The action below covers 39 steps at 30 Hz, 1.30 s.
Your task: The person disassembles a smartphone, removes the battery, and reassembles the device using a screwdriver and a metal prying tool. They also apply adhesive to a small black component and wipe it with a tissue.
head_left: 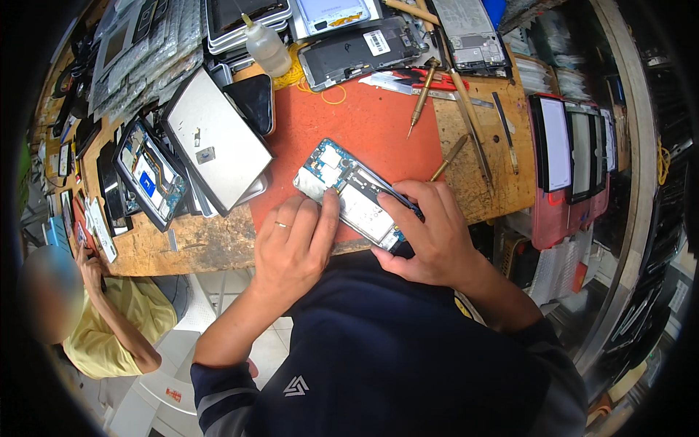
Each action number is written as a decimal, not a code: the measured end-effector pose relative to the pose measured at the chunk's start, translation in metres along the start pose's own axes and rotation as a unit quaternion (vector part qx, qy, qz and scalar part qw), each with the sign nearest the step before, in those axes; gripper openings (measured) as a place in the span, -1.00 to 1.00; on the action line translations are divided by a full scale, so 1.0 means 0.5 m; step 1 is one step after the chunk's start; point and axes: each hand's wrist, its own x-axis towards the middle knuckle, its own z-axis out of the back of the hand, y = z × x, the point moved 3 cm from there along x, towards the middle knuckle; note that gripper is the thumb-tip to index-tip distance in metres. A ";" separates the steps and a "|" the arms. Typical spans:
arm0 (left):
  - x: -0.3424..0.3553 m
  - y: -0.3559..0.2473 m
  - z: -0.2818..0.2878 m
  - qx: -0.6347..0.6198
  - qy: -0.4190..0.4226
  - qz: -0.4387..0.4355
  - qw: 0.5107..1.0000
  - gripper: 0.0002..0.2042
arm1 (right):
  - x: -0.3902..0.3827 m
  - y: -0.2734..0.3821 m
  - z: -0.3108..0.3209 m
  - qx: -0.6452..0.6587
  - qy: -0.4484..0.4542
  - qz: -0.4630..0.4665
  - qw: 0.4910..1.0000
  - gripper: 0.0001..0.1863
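An opened smartphone point(362, 209) lies tilted over the red mat, its back cover off. Blue circuit board shows at its upper left end and a silvery battery in the middle. My left hand point(295, 237), a ring on one finger, is closed at the phone's near edge, index fingertip pressed against the inside beside the board. That thumb is hidden. My right hand point(435, 237) grips the lower right end, thumb at the near corner and index finger across the battery side.
The red mat point(386, 113) covers part of a worn wooden bench point(480, 189). Around it are a screwdriver point(421, 102), a liquid bottle point(266, 49), a black phone frame point(360, 51), a white panel point(218, 142) and another opened phone point(151, 173). A person in yellow point(120, 328) sits at left.
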 end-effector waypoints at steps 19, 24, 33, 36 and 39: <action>0.023 0.028 0.009 -0.112 0.071 0.071 0.989 -0.57 | 0.000 0.016 0.008 -0.018 -0.001 0.002 1.000 -0.16; 0.021 0.042 0.024 -0.222 0.065 0.135 0.964 -0.66 | -0.002 0.015 0.005 -0.015 -0.012 -0.012 1.000 -0.17; -0.037 -0.006 0.009 -0.331 -0.148 0.307 0.880 -0.55 | 0.041 0.022 0.062 -0.013 -0.001 0.027 1.000 -0.33; -0.007 -0.002 0.006 -0.213 -0.137 0.219 0.942 -0.52 | 0.067 0.021 0.068 -0.108 -0.014 0.066 0.992 -0.43; 0.039 0.008 0.019 -0.226 -0.168 0.166 0.945 -0.50 | 0.076 0.011 0.065 -0.111 -0.013 0.067 0.991 -0.49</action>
